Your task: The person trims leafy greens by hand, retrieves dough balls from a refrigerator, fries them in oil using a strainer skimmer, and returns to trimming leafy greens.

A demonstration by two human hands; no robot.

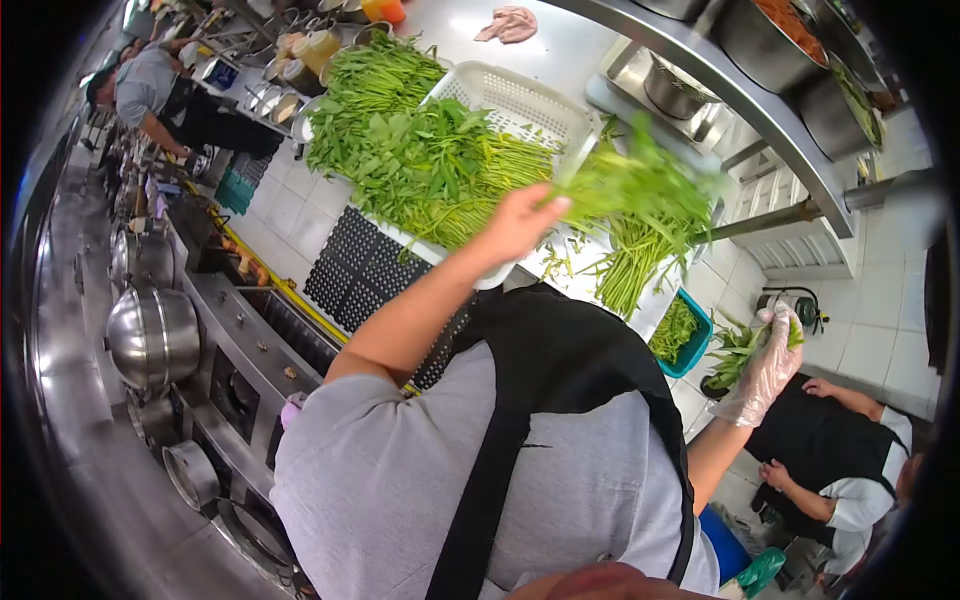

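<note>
My bare left hand is closed on a bunch of leafy greens, blurred by motion, over the steel table. My right hand, in a clear plastic glove, is out to the right with its fingers closed round a few leafy stems. Left of my left hand, a large heap of long-stemmed greens spreads over a white perforated basket. Another pile of stems lies on the table to the right. Below it, a teal basket holds cut green pieces.
A steel shelf edge with metal containers hangs over the back right. A pink cloth lies on the table. Stoves and a round steel pot stand at left. One person is at upper left, another at lower right.
</note>
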